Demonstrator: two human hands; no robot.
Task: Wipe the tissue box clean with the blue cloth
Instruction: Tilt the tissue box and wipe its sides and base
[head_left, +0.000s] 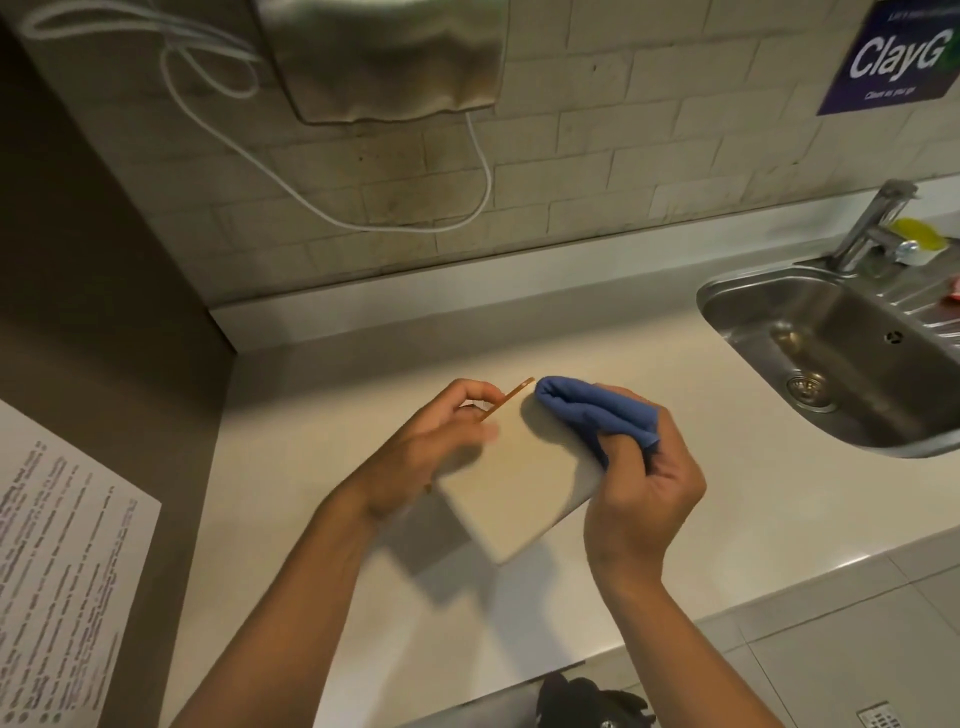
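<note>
head | left hand (415, 457) grips tissue box (519, 488) | right hand (644, 499) (bunched) blue cloth (597, 415)

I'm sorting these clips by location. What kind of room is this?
Probably a shared kitchenette: a steel sink with a tap set in a pale countertop, a tiled wall, and a "clean as you go" poster.

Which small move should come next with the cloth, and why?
Probably draw the folded blue cloth, gripped by the right hand, down the pale rectangular tissue box: it sits at the far edge while the left hand holds the box.
</note>
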